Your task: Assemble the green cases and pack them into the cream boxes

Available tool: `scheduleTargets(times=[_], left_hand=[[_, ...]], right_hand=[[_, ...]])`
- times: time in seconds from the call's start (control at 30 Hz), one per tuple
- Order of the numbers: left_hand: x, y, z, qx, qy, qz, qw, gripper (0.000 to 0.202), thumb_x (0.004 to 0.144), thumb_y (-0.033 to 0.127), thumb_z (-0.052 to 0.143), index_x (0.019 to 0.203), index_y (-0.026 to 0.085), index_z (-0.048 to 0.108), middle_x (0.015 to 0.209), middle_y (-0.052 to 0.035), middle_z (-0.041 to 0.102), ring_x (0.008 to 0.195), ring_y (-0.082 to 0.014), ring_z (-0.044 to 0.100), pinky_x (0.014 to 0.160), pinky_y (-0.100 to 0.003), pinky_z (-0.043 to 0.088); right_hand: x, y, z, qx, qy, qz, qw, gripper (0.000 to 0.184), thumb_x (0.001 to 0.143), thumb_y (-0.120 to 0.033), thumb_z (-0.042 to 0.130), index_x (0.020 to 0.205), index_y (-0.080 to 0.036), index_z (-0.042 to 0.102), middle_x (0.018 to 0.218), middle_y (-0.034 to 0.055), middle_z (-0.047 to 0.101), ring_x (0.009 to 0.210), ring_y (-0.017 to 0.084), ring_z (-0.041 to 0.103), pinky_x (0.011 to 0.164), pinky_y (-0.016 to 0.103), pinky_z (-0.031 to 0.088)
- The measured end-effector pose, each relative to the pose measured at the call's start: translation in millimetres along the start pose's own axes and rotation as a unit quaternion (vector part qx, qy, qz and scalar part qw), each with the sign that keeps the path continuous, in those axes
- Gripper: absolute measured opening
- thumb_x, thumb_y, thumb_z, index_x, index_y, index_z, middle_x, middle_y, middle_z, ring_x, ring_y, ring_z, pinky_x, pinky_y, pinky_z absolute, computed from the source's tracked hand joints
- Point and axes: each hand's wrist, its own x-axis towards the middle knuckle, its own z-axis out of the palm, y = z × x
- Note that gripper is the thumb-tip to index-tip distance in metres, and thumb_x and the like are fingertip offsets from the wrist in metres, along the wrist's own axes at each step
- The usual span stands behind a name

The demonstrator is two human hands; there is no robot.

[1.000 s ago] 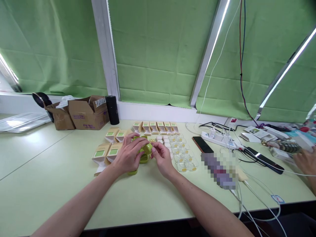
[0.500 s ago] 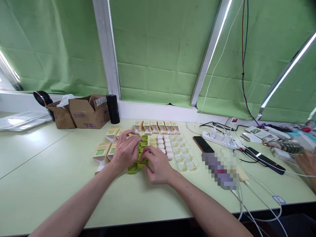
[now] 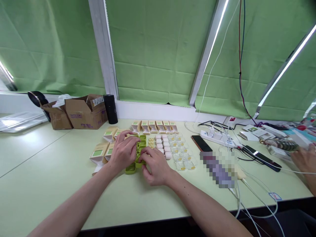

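Note:
Small green open-topped plastic boxes (image 3: 130, 169) stand in two columns between my hands. My right hand (image 3: 156, 166) is closed, its thumb and fingers pinching the rim of a green box near the front of the right column. Curled over the left column is my left hand (image 3: 124, 149), its fingertips hidden among the boxes. To the right lie small yellow pieces (image 3: 151, 142), then pale pink blocks (image 3: 168, 155) in two columns. Beyond those sit clear plastic covers (image 3: 181, 165) with yellow marks.
Folded card sleeves (image 3: 97, 153) stand left and behind. A cardboard box (image 3: 84, 115) and black bottle (image 3: 110, 109) are at the back left. On the right are a phone (image 3: 201, 144), a power strip (image 3: 217, 139) and loose cables. Another person's hand (image 3: 304, 161) is at the far right.
The view has shifted slightly, so the scene sits a little further left. My hands stay over the green boxes with almost the same pose.

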Motion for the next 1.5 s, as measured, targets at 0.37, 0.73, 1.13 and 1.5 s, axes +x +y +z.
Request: scheduleTargets(times=[0.37,0.73,1.13,1.5], left_hand=[[-1,0,-0.3,-0.012,-0.011,0.010,1.000,0.032,0.085,0.001,0.055,0.103,0.023,0.071,0.096,-0.0061,0.079,0.121,-0.0342,0.060,0.097,-0.052,0.050],[-2,-3,1.1,-0.002,0.009,0.012,1.000,0.035,0.083,-0.001,0.055,0.103,0.022,0.071,0.086,-0.0064,0.077,0.113,-0.0336,0.059,0.093,-0.049,0.052],[0,-1,-0.2,0.015,0.019,0.014,1.000,0.033,0.086,0.000,0.054,0.101,0.023,0.072,0.082,-0.0063,0.074,0.109,-0.0321,0.061,0.090,-0.048,0.052],[0,-1,-1.4,-0.003,0.010,0.017,1.000,0.036,0.085,-0.001,0.054,0.107,0.024,0.070,0.090,-0.0056,0.079,0.115,-0.0336,0.059,0.093,-0.049,0.049]], right_hand=[[2,2,-4,0.138,0.092,0.073,0.983,0.022,0.092,-0.018,0.052,0.112,-0.023,0.058,0.115,0.0097,0.061,0.104,0.024,0.063,0.089,0.040,0.056],[-1,3,0,0.082,0.049,0.046,0.994,0.034,0.078,-0.016,0.059,0.111,-0.024,0.059,0.117,0.0105,0.062,0.102,0.027,0.065,0.083,0.040,0.056],[-1,5,1,0.092,0.068,0.050,0.992,0.034,0.079,-0.016,0.060,0.112,-0.024,0.059,0.119,0.0109,0.061,0.106,0.027,0.065,0.088,0.042,0.057],[2,14,2,0.191,0.128,0.121,0.966,0.013,0.094,-0.024,0.060,0.107,-0.024,0.062,0.114,0.0084,0.060,0.094,0.022,0.063,0.082,0.037,0.056]])
